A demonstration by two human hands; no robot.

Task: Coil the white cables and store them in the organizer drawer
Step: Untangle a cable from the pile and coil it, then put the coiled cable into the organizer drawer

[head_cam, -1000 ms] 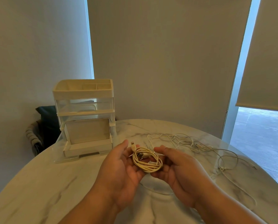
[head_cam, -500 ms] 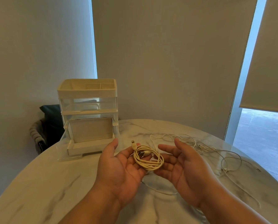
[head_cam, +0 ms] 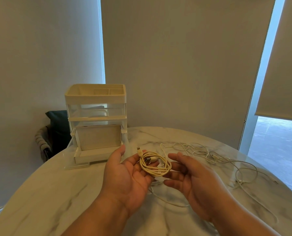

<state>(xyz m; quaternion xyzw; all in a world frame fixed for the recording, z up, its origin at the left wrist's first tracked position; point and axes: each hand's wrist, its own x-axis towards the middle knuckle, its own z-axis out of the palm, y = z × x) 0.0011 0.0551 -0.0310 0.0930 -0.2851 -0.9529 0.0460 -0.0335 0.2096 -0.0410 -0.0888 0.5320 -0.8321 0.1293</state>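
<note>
A coiled white cable (head_cam: 156, 165) lies across the straightened fingers of my left hand (head_cam: 124, 176), which is palm up above the table. Its plug end sticks up toward the organizer. My right hand (head_cam: 193, 178) is beside the coil on the right, palm turned inward and fingers straight, with the fingertips under or just at the coil's edge. The white organizer (head_cam: 96, 99) stands at the back left, its bottom drawer (head_cam: 94, 153) pulled out. Loose white cables (head_cam: 201, 150) lie tangled on the table behind and to the right of my hands.
The round marble table (head_cam: 56, 193) carries everything. One cable strand (head_cam: 254, 198) trails toward the right edge and another runs under my hands. A chair with a dark cushion (head_cam: 56, 126) stands behind the organizer by the wall.
Both hands held the coil between curled fingers a second ago. They have since spread flat, and the coil now lies on my left fingers.
</note>
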